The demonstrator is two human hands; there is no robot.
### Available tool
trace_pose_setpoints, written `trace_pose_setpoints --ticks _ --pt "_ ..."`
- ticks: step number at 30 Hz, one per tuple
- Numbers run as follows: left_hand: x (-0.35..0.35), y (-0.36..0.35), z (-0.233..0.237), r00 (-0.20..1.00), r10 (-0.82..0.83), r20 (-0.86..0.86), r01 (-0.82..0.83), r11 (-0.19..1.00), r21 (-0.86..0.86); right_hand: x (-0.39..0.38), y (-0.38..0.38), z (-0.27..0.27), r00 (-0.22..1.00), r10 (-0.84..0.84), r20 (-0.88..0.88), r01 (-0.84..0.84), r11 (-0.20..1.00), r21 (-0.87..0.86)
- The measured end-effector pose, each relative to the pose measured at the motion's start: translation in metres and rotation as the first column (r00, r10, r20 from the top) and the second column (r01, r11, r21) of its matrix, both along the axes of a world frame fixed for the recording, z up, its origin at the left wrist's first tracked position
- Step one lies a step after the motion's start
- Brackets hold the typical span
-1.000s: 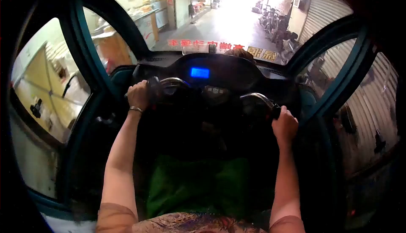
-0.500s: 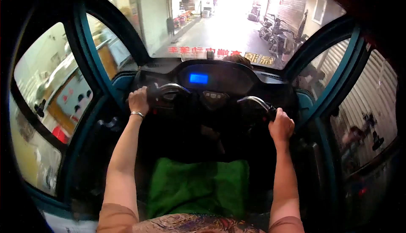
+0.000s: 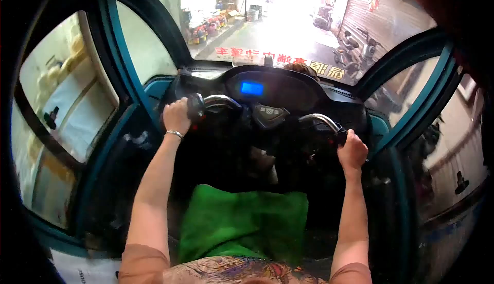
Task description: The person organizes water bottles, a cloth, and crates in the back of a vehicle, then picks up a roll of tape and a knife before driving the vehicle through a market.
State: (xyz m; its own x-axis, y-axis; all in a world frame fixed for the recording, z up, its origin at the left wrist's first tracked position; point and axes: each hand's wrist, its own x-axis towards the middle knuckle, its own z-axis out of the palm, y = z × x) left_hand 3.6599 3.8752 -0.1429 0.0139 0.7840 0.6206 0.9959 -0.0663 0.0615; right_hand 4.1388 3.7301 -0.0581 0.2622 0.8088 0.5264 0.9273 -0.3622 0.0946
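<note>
I sit inside a small enclosed vehicle with a handlebar [image 3: 222,100]. My left hand [image 3: 176,114] is wrapped around the left grip, a metal bracelet [image 3: 175,133] on its wrist. My right hand [image 3: 353,149] is closed around the right grip. Curved metal bars run from both grips toward the middle. Between and beyond them is a black dashboard [image 3: 293,94] with a lit blue display [image 3: 253,88]. A green cloth [image 3: 242,219] lies over my lap.
Through the windshield [image 3: 278,26], which bears red and gold lettering, a bright lane [image 3: 272,39] shows. Parked two-wheelers [image 3: 355,49] stand along a shuttered wall on the right. Goods [image 3: 206,29] line the left side. Teal-framed side windows [image 3: 67,93] enclose the cabin.
The scene outside has slid past, with the goods and parked two-wheelers now nearer. Handlebar and dashboard appear slightly shifted to the right. Both hands keep their hold.
</note>
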Motion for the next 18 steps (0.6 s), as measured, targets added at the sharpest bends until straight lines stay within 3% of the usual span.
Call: trace_pose_setpoints --ticks 7,10,11,13,15,18 --pt "-0.009 0.012 -0.018 0.997 -0.054 0.063 0.054 0.998 0.011 -0.013 0.001 -0.016 0.996 0.048 0.076 -0.056 0.993 0.106" --pt "-0.011 0.024 -0.03 1.0 -0.017 0.014 0.017 0.999 0.035 -0.03 -0.006 -0.012 0.999 -0.051 -0.019 0.051 0.998 0.045" --pt "-0.011 0.028 -0.033 0.997 -0.07 0.017 0.067 0.991 0.112 -0.034 -0.007 -0.013 0.999 -0.036 -0.011 0.036 0.998 0.048" --pt "-0.014 0.027 -0.031 0.999 -0.047 0.027 0.045 0.996 0.072 -0.037 -0.006 -0.02 0.997 -0.05 -0.058 0.053 0.997 0.05" --pt "-0.015 0.033 -0.028 0.993 -0.091 0.077 0.086 0.995 0.057 -0.033 -0.004 -0.026 0.999 -0.054 0.002 0.054 0.996 0.065" --pt "-0.012 0.034 -0.03 1.0 -0.01 0.009 0.01 1.0 0.024 -0.042 -0.007 -0.029 0.999 -0.033 -0.013 0.034 0.993 0.109"
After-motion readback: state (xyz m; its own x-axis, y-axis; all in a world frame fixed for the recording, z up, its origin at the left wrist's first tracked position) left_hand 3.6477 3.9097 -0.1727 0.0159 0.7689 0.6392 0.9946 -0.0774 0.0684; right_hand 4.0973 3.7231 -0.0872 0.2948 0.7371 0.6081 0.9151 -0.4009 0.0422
